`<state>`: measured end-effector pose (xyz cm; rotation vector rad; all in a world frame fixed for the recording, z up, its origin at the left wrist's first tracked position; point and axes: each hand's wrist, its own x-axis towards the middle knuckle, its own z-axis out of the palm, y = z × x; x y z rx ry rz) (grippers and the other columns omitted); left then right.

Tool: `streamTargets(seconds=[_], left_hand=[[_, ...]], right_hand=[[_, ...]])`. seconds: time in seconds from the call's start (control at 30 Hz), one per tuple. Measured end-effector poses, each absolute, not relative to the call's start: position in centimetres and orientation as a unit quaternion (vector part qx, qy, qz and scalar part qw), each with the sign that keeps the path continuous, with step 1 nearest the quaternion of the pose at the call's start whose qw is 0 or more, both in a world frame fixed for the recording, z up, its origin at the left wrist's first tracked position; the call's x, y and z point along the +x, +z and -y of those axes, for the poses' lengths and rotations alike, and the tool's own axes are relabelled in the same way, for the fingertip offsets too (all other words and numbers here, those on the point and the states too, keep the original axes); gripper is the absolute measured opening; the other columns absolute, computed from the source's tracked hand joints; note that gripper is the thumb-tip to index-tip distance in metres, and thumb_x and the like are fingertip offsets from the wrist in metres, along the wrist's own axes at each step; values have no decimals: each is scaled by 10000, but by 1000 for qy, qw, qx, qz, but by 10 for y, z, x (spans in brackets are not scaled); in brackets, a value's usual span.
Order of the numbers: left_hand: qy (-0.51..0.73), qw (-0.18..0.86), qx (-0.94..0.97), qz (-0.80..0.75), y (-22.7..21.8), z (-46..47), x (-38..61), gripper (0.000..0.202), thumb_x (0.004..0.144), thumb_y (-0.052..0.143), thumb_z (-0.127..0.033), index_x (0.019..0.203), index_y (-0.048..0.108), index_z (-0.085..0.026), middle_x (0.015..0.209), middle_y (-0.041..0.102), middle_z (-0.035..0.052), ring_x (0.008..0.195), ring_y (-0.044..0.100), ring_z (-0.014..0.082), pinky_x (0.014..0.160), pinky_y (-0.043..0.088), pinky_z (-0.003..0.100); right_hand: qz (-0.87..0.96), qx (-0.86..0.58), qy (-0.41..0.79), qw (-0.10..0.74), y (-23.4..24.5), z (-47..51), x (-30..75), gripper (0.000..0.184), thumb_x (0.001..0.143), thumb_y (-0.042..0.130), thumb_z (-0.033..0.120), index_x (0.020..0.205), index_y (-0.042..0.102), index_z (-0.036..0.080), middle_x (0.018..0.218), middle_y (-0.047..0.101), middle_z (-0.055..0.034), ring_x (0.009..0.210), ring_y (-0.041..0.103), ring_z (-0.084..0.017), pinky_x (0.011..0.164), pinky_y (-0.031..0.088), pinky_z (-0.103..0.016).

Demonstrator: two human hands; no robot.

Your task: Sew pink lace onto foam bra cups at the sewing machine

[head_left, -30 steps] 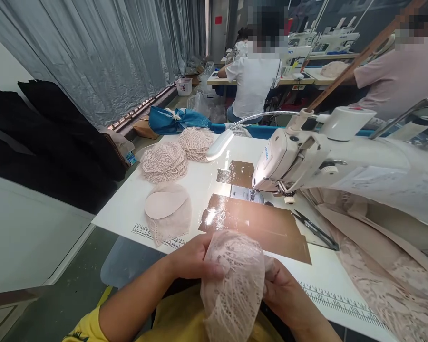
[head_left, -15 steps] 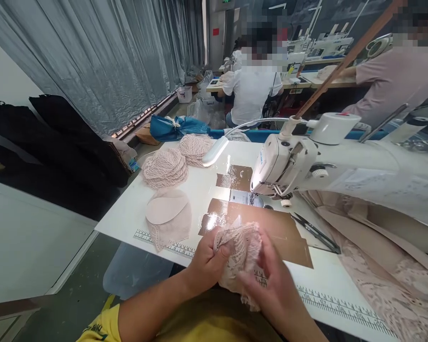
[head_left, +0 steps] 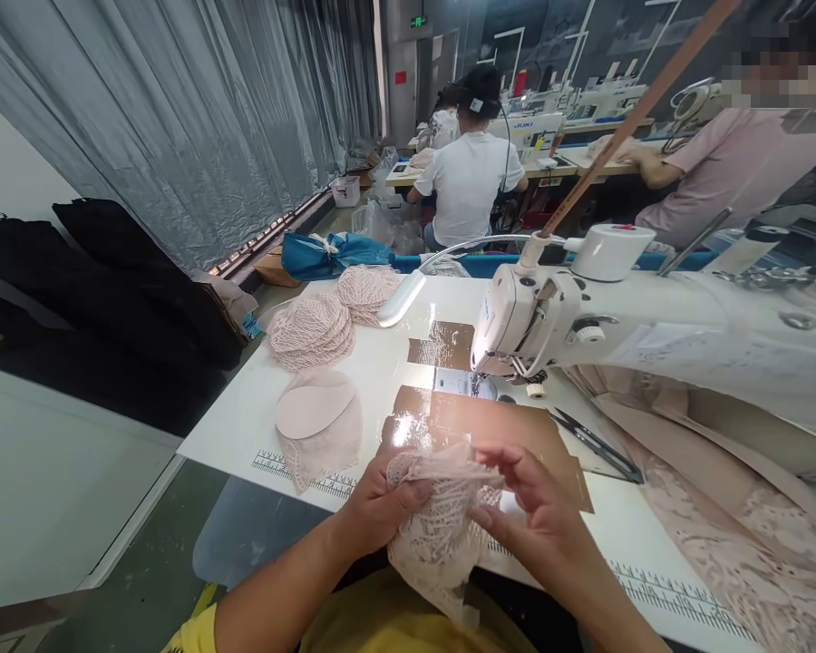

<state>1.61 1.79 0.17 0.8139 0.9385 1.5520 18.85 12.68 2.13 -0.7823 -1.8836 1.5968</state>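
A pale pink lace piece (head_left: 439,526) hangs bunched between my hands above the table's front edge. My left hand (head_left: 384,499) grips its left side, thumb pressed on top. At its upper right edge, my right hand (head_left: 523,494) pinches the lace between thumb and fingers. Just beyond stands a white sewing machine (head_left: 517,317), its needle area over a metal plate. Brown tape or card (head_left: 496,426) covers the table in front of the needle. To the left lies a pink cup-shaped piece (head_left: 319,413) on sheer fabric with a lace edge.
Stacked lace pieces (head_left: 311,333) sit at the table's back left, beside a lamp head (head_left: 403,299). Black thread snips (head_left: 598,444) lie right of the brown sheet. Pink lace fabric (head_left: 727,535) heaps at the right. Co-workers (head_left: 472,186) sit at machines ahead.
The lace piece has been turned and spread, hanging lower and slightly left. My right hand has moved from its lower side to pinch the upper right edge. The view has shifted slightly.
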Motion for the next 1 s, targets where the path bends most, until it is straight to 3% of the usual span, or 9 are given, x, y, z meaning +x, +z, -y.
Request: streamTargets(seconds=[0.07,0.13,0.23,0.4,0.5,0.6,0.67,0.8,1.0], left_hand=[[654,541,350,-397,0,-17,15,255,853,636,-353,920,670,-108,775,612,51,705,558,149,686,436,260],[654,538,346,-403,0,-17,14,267,850,637,-361,901,673,-102,787,620,58,735,570,163,714,445,271],[647,557,342,-393,2,-18,13,279,848,633,-367,911,677,-99,784,626,62,740,578,169,724,451,278],[561,623,378,-392,10,-21,-2,297,750,704,-333,916,683,-86,799,640,71,731,574,174,698,447,273],[497,613,400,-465,8,-20,-20,159,701,703,-229,751,683,-79,703,617,38,663,536,132,630,408,218],[563,602,306,-477,0,-19,-28,111,669,676,-168,602,623,-97,569,548,-10,546,470,76,562,372,181],[617,644,214,-399,-2,-17,-21,117,658,675,-227,686,649,-117,635,596,8,588,526,103,602,428,209],[601,718,164,-312,8,-18,13,433,719,677,-381,1085,650,-152,960,673,98,854,625,213,740,484,301],[693,604,128,-372,5,-23,45,333,552,641,-49,872,707,-111,787,685,64,763,621,193,743,465,286]], right_hand=[[699,-284,616,228,25,-127,183,249,764,681,470,793,647,224,778,613,-18,743,566,-179,720,469,-297],[674,-253,658,220,27,-128,179,286,770,667,483,679,649,212,761,609,-35,784,564,-197,735,464,-304],[611,-218,731,213,28,-128,174,285,724,708,488,661,693,210,908,654,-63,932,573,-235,829,454,-328],[542,-267,778,172,24,-129,178,293,652,775,474,628,701,191,646,635,-13,639,562,-167,658,460,-295],[483,-324,782,225,23,-131,186,300,591,810,476,652,714,198,641,650,-19,617,568,-174,635,474,-302],[424,-352,792,262,22,-129,190,280,541,849,425,581,673,210,598,624,3,568,539,-148,579,463,-272],[438,-338,780,292,20,-127,188,283,560,841,421,546,650,212,591,615,7,570,531,-144,584,467,-267],[564,-315,703,297,16,-122,178,210,697,748,423,673,721,216,694,667,-31,677,587,-196,646,494,-301],[540,-328,715,298,11,-121,173,243,674,775,389,580,661,197,635,632,-12,628,561,-161,604,482,-267]])
